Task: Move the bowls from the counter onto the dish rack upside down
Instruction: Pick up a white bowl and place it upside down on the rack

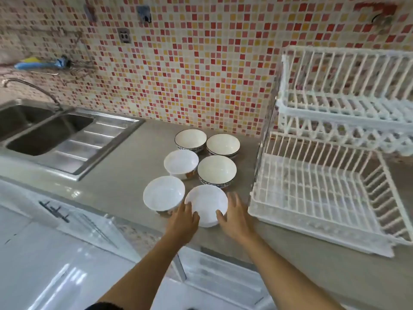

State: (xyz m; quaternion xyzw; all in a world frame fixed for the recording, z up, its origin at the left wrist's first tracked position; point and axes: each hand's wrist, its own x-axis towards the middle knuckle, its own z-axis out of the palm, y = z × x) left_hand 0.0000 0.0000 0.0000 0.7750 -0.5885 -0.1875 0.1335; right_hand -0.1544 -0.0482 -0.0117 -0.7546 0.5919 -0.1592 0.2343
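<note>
Several white bowls stand upright in two rows on the grey counter (125, 175). The nearest bowl (206, 201) sits at the counter's front. My left hand (183, 220) rests against its left side and my right hand (233, 217) against its right side, fingers spread around it. Beside it on the left is another white bowl (163, 193). Behind stand a white bowl (181, 162) and three bowls with dark patterned rims (216, 170) (190, 138) (223, 144). The white two-tier dish rack (312, 198) stands to the right, with nothing on its tiers.
A steel double sink (44, 130) with a tap (33, 88) and ribbed drainboard lies at the left. A mosaic-tiled wall runs behind the counter. White cabinet fronts (67, 253) are below the counter edge.
</note>
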